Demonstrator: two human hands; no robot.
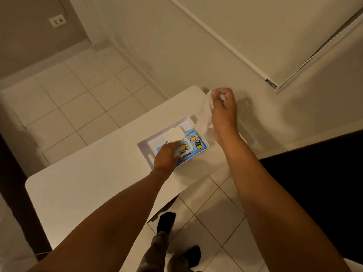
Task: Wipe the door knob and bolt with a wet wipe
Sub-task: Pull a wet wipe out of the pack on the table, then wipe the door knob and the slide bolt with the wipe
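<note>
A blue wet wipe pack (198,143) with a yellow duck picture lies in a white tray (144,149) on a white table (88,183). Its white lid (175,133) stands flipped open. My left hand (167,157) presses down on the pack's near end, fingers flat. My right hand (223,107) is raised above the tray's far right corner, pinching a white wet wipe (204,114) that hangs down from its fingers. No door knob or bolt is in view.
The table stands against a beige wall, with tiled floor (78,107) to the left and under my feet (167,222). A dark surface (314,183) lies to the right. A roller blind (294,36) hangs at upper right, a wall outlet (58,20) at upper left.
</note>
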